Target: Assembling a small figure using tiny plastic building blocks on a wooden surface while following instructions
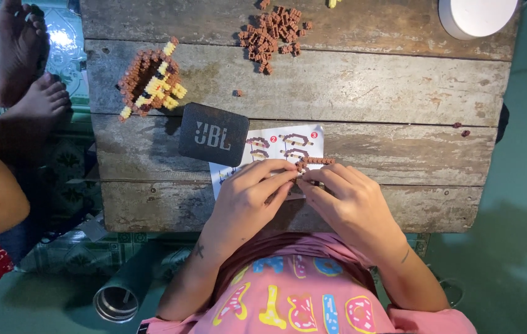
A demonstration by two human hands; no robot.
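Observation:
My left hand [248, 195] and my right hand [344, 198] meet over a white instruction sheet [276, 145] on a worn wooden table [350, 93]. Together their fingertips pinch a short row of small brown bricks [314, 162] that sticks out to the right above my right hand. A part-built brown and yellow brick model [150, 80] lies at the far left of the table. A loose pile of brown bricks [274, 32] sits at the far middle.
A dark square speaker [214, 134] lies on the sheet's left corner. A white round object [476, 15] stands at the far right edge. Another person's bare feet [22, 62] rest left of the table. A metal can [116, 301] stands on the floor below.

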